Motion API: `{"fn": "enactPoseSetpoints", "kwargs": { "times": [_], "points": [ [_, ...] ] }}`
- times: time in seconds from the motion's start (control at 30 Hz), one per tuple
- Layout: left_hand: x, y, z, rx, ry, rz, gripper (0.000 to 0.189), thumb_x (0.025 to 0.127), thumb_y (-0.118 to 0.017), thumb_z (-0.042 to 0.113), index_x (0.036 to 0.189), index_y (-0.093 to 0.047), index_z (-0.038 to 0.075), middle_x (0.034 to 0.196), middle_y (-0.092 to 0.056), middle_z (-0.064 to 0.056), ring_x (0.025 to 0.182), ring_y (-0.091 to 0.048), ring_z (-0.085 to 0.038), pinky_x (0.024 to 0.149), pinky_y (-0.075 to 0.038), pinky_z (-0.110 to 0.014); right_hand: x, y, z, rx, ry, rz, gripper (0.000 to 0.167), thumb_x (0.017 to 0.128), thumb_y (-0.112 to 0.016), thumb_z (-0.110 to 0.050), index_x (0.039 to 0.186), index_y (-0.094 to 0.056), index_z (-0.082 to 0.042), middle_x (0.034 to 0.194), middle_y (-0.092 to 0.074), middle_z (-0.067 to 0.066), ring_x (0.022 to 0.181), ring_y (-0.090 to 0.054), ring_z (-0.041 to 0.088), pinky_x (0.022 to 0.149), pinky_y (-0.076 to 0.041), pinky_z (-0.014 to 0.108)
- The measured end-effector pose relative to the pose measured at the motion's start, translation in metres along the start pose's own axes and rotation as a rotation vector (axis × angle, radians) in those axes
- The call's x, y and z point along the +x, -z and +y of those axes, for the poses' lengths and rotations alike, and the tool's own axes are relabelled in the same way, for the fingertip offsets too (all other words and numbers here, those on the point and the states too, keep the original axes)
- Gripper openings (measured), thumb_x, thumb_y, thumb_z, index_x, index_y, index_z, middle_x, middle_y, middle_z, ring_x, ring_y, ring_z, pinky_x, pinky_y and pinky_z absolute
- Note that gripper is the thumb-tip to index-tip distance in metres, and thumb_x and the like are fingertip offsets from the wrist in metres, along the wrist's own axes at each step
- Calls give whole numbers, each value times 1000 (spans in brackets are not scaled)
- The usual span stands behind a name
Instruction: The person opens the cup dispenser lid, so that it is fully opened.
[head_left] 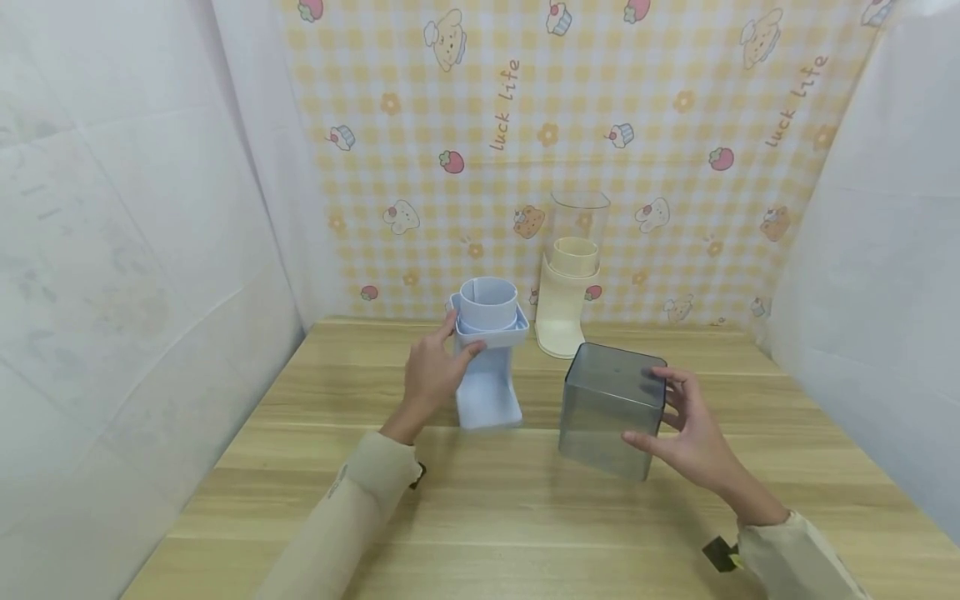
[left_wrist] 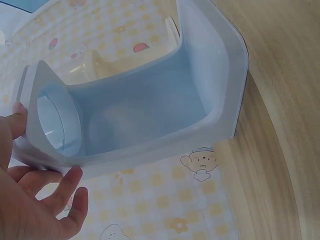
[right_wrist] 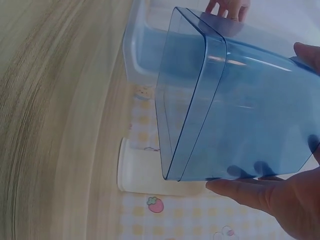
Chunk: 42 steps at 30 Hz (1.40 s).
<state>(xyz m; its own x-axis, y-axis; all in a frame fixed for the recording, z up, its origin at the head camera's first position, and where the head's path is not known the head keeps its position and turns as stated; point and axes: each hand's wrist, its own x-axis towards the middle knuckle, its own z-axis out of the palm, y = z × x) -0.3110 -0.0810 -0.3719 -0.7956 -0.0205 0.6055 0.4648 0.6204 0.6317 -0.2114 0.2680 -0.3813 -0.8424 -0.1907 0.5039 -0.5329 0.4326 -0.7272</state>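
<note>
A pale blue plastic dispenser stand (head_left: 486, 392) with a round collar on top stands on the table. My left hand (head_left: 433, 367) grips its upper tray from the left, thumb in front and fingers at the side. In the left wrist view the hollow front of the stand (left_wrist: 140, 110) shows, with fingers under the collar end. My right hand (head_left: 693, 437) holds a translucent smoky plastic box (head_left: 611, 412) by its right side, closed face up. Through the wall of the box (right_wrist: 250, 110), fingertips show on its far side in the right wrist view.
Behind the box, near the wall, stands a cream dispenser (head_left: 558, 312) with a clear container (head_left: 588, 212) on top. A checked cloth (head_left: 540, 100) hangs at the back of the wooden table (head_left: 480, 517). White sheets (head_left: 142, 250) close off both sides.
</note>
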Motion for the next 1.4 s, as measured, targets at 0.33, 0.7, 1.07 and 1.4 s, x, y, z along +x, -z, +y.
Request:
{"fn": "enactPoseSetpoints", "kwargs": {
  "times": [0.33, 0.7, 1.07, 1.4],
  "points": [
    [14, -6, -5, 38, 26, -34, 71, 83, -77, 41, 140, -54, 4, 113, -71, -19, 67, -65, -33, 50, -42, -30, -1, 3, 9, -56, -48, -8, 88, 71, -87, 0, 139, -30, 3, 138, -42, 21, 113, -47, -7, 85, -46, 13],
    [33, -13, -13, 62, 76, -47, 67, 83, -78, 40, 139, -57, 10, 109, -72, -16, 97, -68, -30, 69, -54, -42, 2, 8, 18, -56, -115, 0, 88, 75, -85, -3, 141, -28, 3, 140, -37, 24, 122, -48, 44, 86, -44, 12],
    [49, -17, -15, 102, 125, -69, 66, 85, -76, 41, 142, -55, 14, 115, -71, -13, 98, -69, -26, 73, -55, -43, 5, 15, 30, -33, -140, 11, 87, 79, -82, -2, 142, -23, 5, 145, -33, 30, 125, -44, 49, 88, -45, 13],
    [61, -20, -23, 126, 145, -55, 66, 85, -76, 41, 142, -55, 15, 118, -71, -11, 94, -69, -25, 66, -55, -39, 9, 17, 36, -2, -131, 30, 85, 80, -80, 1, 141, -23, 6, 146, -31, 29, 125, -43, 50, 85, -43, 7]
  ]
}}
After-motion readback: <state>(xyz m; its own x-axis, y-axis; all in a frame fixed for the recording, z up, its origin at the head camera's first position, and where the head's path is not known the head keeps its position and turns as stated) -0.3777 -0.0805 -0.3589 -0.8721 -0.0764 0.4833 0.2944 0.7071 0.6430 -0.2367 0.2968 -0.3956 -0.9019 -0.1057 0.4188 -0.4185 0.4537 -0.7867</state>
